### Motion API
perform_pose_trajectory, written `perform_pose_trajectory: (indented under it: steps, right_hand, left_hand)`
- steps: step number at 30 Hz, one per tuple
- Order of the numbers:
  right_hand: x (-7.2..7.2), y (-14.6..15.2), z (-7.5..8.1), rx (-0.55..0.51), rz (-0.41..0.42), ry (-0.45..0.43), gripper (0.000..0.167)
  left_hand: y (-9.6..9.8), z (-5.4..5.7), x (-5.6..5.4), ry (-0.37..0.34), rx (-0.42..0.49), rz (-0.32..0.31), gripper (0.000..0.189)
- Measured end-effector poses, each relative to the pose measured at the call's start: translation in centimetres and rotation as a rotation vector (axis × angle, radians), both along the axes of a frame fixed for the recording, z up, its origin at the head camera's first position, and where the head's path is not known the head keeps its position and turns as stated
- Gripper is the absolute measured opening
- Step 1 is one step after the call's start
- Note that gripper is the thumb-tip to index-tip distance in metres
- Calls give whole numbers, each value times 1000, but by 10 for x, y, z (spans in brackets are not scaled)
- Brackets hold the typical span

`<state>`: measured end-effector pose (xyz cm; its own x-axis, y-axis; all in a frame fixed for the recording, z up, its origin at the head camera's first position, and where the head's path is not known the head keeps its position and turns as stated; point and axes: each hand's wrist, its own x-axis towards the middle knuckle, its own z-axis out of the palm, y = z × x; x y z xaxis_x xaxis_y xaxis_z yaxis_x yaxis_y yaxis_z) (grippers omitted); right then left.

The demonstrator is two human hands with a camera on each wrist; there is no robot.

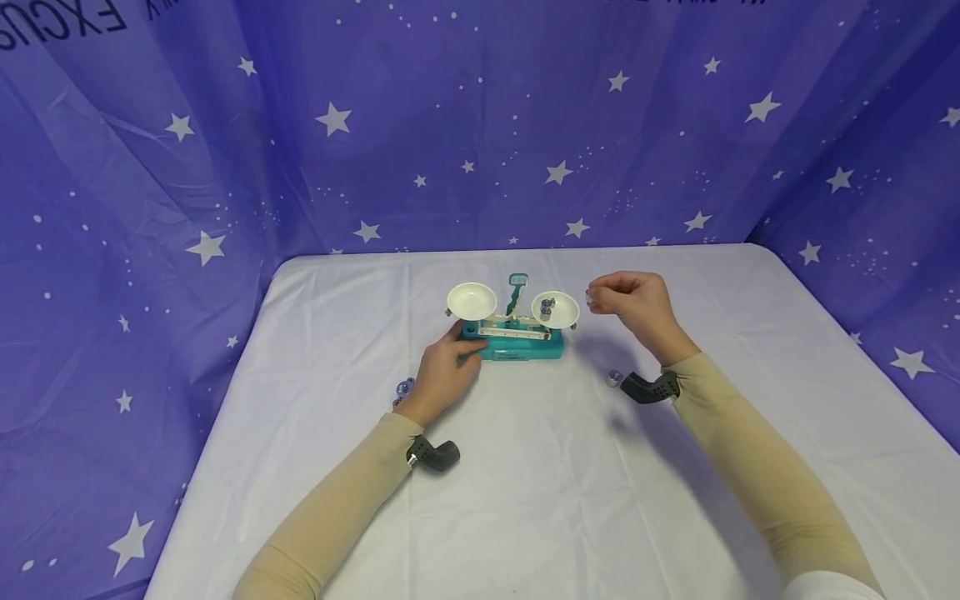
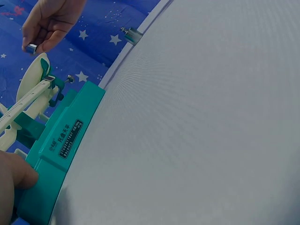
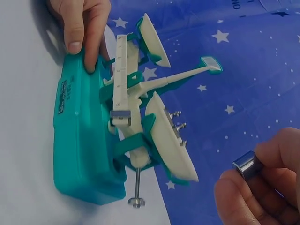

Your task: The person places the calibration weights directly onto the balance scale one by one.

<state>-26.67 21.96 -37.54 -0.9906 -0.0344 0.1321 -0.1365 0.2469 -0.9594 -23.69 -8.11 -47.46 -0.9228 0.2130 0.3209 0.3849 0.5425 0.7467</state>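
Observation:
A teal tray balance [image 1: 525, 348] stands on the table, with a bare cream left pan [image 1: 472, 301] and a right pan [image 1: 567, 312] bearing several small metal weights [image 3: 178, 125]. My left hand [image 1: 442, 373] grips the left end of the base, thumb along its front and a finger over the top. To the right of the right pan, my right hand [image 1: 641, 306] is raised and pinches a small shiny cylindrical weight [image 3: 247, 165] between thumb and fingertips. The ruled beam [image 3: 121, 70] runs across the front, with a dark slider near its right end.
One knobbed metal weight [image 1: 614, 378] stands on the white table [image 1: 540, 483] beneath my right forearm. More weights [image 1: 405, 387] sit beside my left wrist, partly hidden by it. A purple curtain with white stars [image 1: 480, 125] hangs behind the table.

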Motion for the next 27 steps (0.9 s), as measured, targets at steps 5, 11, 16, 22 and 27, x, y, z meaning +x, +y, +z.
perform_pose_trajectory:
  steps: [5, 11, 16, 22, 27]
  right_hand:
    - [-3, -7, 2, 45, -7, -2, 30]
    - [-7, -13, 3, 61, -9, -14, 32]
    - [-9, -19, 5, 81, -1, -17, 29]
    - [-11, -25, 5, 117, -7, -20, 29]
    - [-11, -29, 5, 211, -30, -42, 27]
  left_hand:
    - [0, -1, 0, 7, -5, -3, 29]
    - [0, 0, 0, 12, 7, -8, 28]
    - [-1, 1, 0, 17, 5, -11, 28]
    - [-1, -1, 0, 43, 9, -19, 28]
    - [-1, 0, 0, 49, 13, -28, 28]
